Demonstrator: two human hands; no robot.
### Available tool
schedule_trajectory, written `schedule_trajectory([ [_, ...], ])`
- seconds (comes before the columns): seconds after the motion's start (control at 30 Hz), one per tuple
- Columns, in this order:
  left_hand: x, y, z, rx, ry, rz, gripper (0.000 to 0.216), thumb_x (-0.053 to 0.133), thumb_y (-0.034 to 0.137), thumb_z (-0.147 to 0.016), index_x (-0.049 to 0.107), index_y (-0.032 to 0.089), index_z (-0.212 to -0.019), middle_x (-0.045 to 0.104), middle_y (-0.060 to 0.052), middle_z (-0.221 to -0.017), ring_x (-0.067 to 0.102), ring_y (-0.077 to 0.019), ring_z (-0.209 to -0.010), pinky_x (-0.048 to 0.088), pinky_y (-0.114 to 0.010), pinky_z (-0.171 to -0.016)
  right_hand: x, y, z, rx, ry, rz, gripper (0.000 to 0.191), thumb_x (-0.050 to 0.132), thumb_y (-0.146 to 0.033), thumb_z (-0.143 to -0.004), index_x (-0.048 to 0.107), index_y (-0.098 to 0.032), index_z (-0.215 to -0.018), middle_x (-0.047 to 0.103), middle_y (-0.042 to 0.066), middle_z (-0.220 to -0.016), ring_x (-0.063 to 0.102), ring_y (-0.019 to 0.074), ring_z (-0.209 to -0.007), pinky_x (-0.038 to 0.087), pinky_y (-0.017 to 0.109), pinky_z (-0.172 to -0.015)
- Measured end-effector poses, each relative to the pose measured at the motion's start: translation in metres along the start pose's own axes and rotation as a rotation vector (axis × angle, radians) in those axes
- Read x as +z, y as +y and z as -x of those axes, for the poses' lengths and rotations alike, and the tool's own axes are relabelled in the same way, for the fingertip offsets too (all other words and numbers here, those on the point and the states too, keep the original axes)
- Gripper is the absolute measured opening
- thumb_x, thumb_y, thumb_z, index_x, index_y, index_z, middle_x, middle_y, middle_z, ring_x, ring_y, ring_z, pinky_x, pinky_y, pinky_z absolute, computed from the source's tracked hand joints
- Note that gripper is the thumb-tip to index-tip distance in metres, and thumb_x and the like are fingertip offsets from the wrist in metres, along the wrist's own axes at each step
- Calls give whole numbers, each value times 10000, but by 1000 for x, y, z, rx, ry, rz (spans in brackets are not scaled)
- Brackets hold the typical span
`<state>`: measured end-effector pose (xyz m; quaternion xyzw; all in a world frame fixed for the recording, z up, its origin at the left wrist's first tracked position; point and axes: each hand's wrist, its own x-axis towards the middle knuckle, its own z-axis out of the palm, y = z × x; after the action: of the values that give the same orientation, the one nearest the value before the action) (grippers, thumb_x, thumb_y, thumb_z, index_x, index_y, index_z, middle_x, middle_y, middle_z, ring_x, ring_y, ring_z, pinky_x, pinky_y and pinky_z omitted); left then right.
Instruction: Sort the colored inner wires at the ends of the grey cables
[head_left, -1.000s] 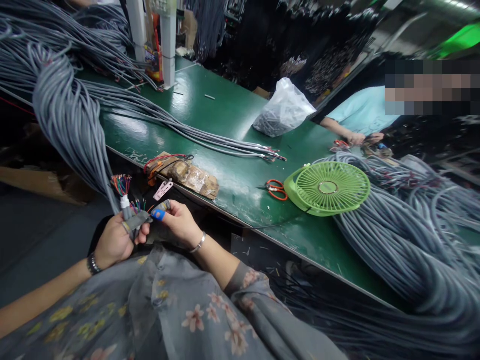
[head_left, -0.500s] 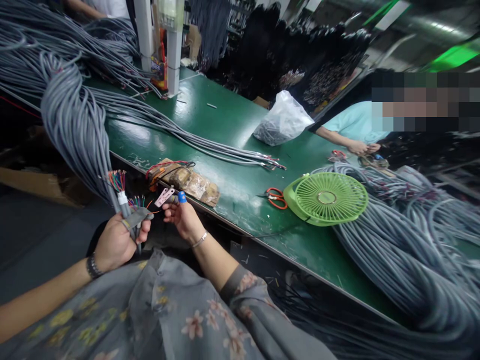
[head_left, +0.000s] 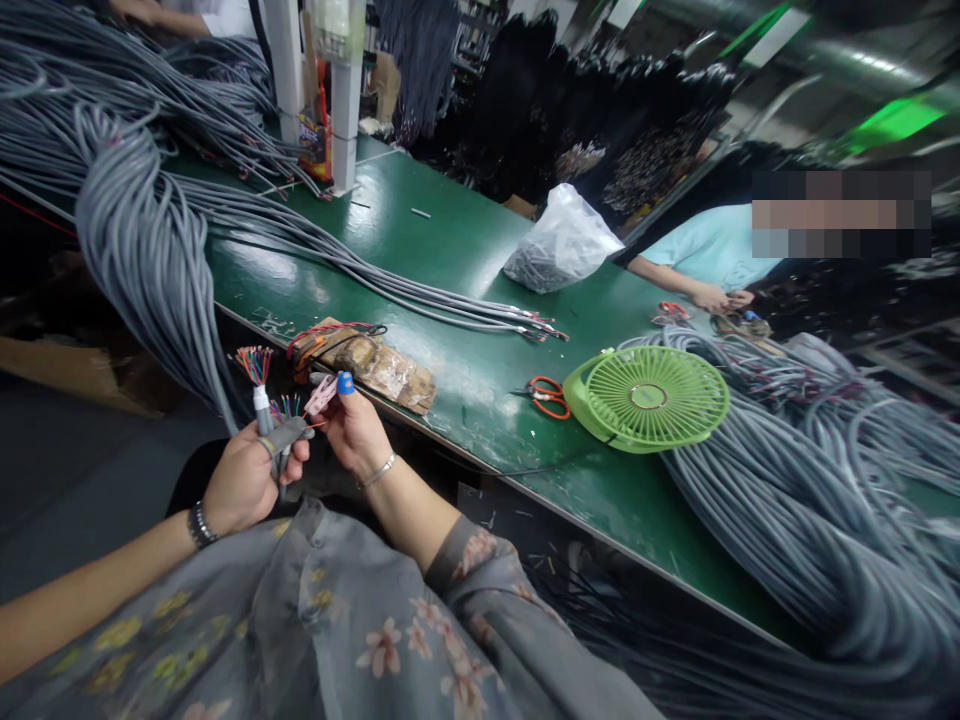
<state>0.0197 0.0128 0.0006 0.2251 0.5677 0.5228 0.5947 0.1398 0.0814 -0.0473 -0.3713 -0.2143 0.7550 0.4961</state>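
Observation:
My left hand [head_left: 244,480] is closed around grey cable [head_left: 262,415], whose stripped end fans out into many thin coloured wires [head_left: 253,365]. A second bunch of coloured wires [head_left: 286,405] shows beside it, by my grey-wrapped thumb. One orange wire reaches from that thumb toward my right hand [head_left: 356,435]. Between its fingers, my right hand pinches a small flat pink piece with holes [head_left: 321,396]; I cannot make out its exact kind. A blue cover sits on the right thumb. The fingertips of both hands are close together, just off the table edge.
A taped brown block [head_left: 386,365] with red and black leads lies at the edge of the green table [head_left: 465,400]. Beyond are orange-handled scissors [head_left: 550,398], a green fan [head_left: 649,398], a plastic bag [head_left: 562,240] and grey cable bundles [head_left: 817,520]. A co-worker [head_left: 705,250] sits opposite.
My right hand, with the pink piece, has come left and closer to my left hand. The left hand and its cable end have shifted slightly right. The view has moved a little.

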Motion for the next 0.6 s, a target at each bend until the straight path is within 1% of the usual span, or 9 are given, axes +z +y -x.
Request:
schedule_trajectory([
  [0.1,0,1,3,-8,9,-4,320,928,359,-490,687,212,-641,652,12,-480,497,-95,-379,317,-204,-412,-3,-1,2,63,7,-23,570,847,-774,-985,769,-216,-896,716,18,-760,658,170,-696,591,261,-635],
  [0.2,-3,2,8,-4,-8,-2,340,955,365,-459,714,203,-635,656,4,-480,504,-100,-377,325,-214,-404,-6,-6,6,138,9,-32,620,762,-806,-1033,724,-218,-841,691,10,-733,633,153,-656,588,237,-611],
  [0.27,-6,3,11,8,-17,-3,356,976,373,-453,729,199,-642,658,3,-483,514,-108,-379,331,-221,-400,-7,-10,8,166,-29,-20,656,703,-831,-1056,702,-221,-814,701,14,-739,625,145,-644,589,230,-604],
  [0.33,-8,3,12,27,-13,1,362,989,372,-466,724,203,-645,656,7,-486,515,-111,-381,331,-223,-396,-6,-14,10,168,-84,11,661,687,-846,-1055,711,-224,-831,717,15,-752,626,143,-646,599,233,-607],
  [0.43,-10,4,10,67,9,13,342,981,357,-547,693,222,-672,658,18,-505,528,-120,-391,344,-224,-397,-4,-16,10,139,-127,67,574,789,-778,-1024,740,-223,-883,732,2,-770,619,133,-651,599,226,-613],
  [0.53,-12,5,7,133,58,1,297,954,322,-631,681,238,-711,672,27,-538,557,-125,-418,385,-220,-415,-4,-13,9,90,-100,101,490,919,-653,-967,719,-221,-851,699,-14,-742,585,118,-631,580,208,-596],
  [0.6,-13,5,4,185,83,-27,276,948,313,-664,689,240,-723,686,24,-556,566,-123,-433,397,-216,-425,-5,-11,10,61,-77,106,475,947,-622,-948,715,-222,-840,684,-16,-734,573,117,-624,576,209,-586],
])
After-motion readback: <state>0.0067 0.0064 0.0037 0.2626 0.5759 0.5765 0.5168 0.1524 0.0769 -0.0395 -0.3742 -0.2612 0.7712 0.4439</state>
